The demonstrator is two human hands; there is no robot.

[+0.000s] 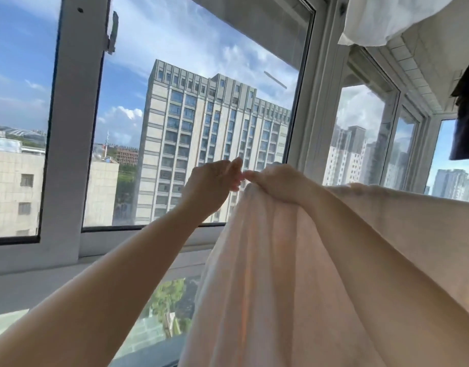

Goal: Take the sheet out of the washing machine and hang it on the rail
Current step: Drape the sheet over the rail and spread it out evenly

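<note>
Grey window frame (66, 128) stands at the far left of my view, with sky and a tall building (201, 144) behind the glass. My left hand (212, 181) is raised in front of that building, fingers curled, and its fingertips meet the right hand at the top edge of the sheet (275, 274); I cannot tell whether the left one actually pinches the cloth or only touches it. My right hand (278, 181) sits just beside it, fingers bunched over the sheet's upper edge and gripping it. From that grip the pale pink sheet hangs down in long folds to the bottom of the view, and it also runs to the right, draped over my right forearm. I cannot see a rail under it. Further right are more window panes, and at the top right a white cloth (387, 19) hangs overhead, with a dark garment (466, 115) at the right edge.
</note>
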